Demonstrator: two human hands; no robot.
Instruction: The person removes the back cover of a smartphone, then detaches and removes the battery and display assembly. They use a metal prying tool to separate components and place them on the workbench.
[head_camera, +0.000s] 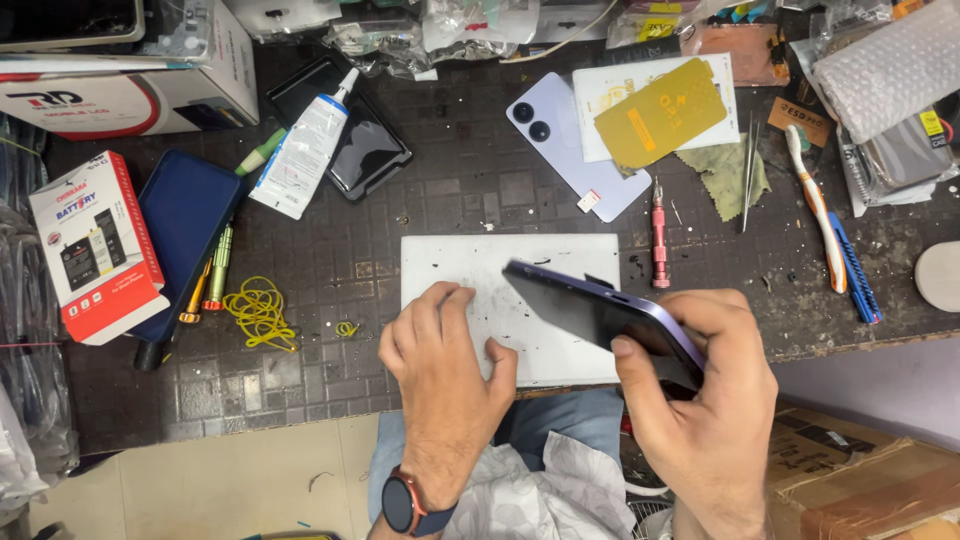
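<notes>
My right hand (705, 400) grips a dark purple smartphone (590, 305) by its lower end and holds it tilted above the white work pad (470, 262). Resting palm down on the pad's near left part, my left hand (440, 375) holds nothing, with its fingers slightly spread; a watch sits on that wrist. A lilac phone back cover (560, 135) with two camera holes lies farther back, next to a yellow film sheet (660, 112) on a white card.
A red screwdriver (659, 240), tweezers (748, 175) and a toothbrush (815, 200) lie right of the pad. At left are a glue bottle (300, 150), black glass panel (365, 150), blue case (185, 225), battery box (95, 245) and yellow rubber bands (258, 310).
</notes>
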